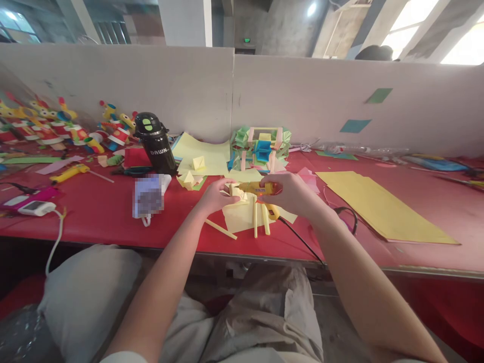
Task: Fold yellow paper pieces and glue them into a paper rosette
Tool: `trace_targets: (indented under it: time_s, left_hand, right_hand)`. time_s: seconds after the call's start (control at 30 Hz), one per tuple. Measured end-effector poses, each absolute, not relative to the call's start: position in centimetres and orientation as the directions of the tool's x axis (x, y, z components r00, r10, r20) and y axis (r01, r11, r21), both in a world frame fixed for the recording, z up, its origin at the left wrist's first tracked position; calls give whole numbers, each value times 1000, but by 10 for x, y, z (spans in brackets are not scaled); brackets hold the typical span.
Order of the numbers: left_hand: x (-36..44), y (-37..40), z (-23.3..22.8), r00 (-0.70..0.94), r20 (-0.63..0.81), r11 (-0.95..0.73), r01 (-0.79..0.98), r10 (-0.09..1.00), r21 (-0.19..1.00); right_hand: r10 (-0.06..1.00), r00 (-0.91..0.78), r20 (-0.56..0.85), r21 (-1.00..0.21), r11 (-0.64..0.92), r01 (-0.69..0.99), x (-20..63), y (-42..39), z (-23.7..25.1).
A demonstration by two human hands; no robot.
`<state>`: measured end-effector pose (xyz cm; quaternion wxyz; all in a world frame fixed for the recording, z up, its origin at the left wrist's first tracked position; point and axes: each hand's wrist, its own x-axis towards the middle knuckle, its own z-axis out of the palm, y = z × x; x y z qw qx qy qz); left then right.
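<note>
In my right hand (289,190) is a yellow hot glue gun (260,188), its nozzle pointing left and its black cord trailing toward the table's front edge. My left hand (215,197) holds a small pale yellow folded paper piece (237,193) close to that nozzle. Fingers hide part of the piece. Below the hands lie pale yellow paper sheets (236,219) and narrow rolled paper sticks (255,222). Another paper stick (221,229) rests to the left. Behind the hands stands a paper model (263,150) in green, blue, pink and yellow.
A black bottle (157,146) stands left of the hands, behind a blurred white-and-blue object (149,196). Farther left are a second glue gun (70,173), a power strip (28,201) and several cup figures (45,132). Yellow sheets (385,206) lie right, before a partition (302,96).
</note>
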<state>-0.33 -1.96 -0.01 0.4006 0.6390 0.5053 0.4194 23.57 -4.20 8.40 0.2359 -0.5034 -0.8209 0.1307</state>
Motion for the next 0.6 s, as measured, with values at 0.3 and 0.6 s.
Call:
trace_targets:
  time_s: [0.3,0.6]
  left_hand:
    - [-1,-21,2,137,118,-153,281,984,947]
    - [-2,-21,3,144,117,-154,290,983,945]
  right_hand:
    - [881,-415,229,-404,474,783,236,-45,87]
    - [870,-440,223,-361,494,791,236,-49,95]
